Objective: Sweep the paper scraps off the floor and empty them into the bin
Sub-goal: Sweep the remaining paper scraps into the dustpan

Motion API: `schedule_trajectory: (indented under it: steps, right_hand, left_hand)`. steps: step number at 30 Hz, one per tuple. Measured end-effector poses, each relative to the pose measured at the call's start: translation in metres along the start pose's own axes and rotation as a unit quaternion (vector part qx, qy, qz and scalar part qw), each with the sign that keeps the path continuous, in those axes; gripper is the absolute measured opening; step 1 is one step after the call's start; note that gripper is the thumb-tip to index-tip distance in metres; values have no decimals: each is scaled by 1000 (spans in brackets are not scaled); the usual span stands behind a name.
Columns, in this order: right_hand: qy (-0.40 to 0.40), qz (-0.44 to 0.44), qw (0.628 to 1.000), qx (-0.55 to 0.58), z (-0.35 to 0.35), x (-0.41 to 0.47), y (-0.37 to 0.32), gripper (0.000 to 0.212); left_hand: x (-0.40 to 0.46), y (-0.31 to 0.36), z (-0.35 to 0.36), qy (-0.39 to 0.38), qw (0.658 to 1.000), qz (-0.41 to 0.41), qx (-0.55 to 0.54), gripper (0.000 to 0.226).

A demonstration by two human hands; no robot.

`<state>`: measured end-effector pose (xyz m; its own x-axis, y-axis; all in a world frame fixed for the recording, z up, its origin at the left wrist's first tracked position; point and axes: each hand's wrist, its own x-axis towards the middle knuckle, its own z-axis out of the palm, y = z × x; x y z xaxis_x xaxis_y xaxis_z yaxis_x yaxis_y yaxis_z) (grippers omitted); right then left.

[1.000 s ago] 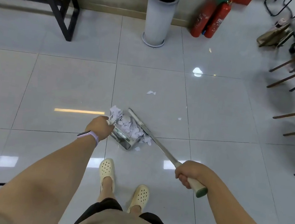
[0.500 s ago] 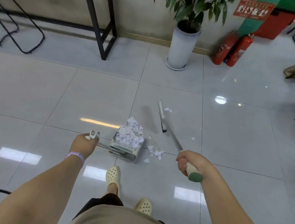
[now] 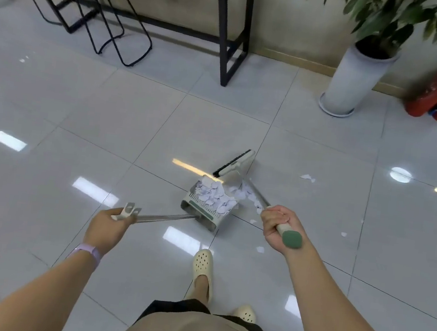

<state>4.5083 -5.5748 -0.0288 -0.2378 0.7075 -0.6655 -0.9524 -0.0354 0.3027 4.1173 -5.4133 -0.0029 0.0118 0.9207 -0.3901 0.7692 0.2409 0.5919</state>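
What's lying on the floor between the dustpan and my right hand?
Head view: loose paper scraps lie on the tiles between the dustpan and the right hand.

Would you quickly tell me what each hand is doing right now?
Left hand: closed around the dustpan handle.
Right hand: closed around the broom handle, near its green end cap.

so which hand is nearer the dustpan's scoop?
Right. The right hand grips the broom handle just right of the scoop, by the spilled scraps. The left hand holds the dustpan handle's far end, well left of it.
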Motion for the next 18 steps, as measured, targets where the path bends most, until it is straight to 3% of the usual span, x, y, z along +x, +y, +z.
schedule_trajectory:
  steps: [5,9,13,18]
  right_hand:
    - [24,-1,1000,-2,24,65,18,17]
    - [85,-5,996,-16,19,92,8,27]
    - [121,-13,992,-36,1,70,-4,56]
    - [185,-42,978,-82,-13,16,-20,63]
  left_hand:
    - [18,-26,-36,25,999,-34,-15,13]
    - [34,-47,-58,28,998,-43,24,31]
    - [55,-50,-70,16,997,-41,70,19]
    - [96,-29,-60,-26,993,-22,113,13]
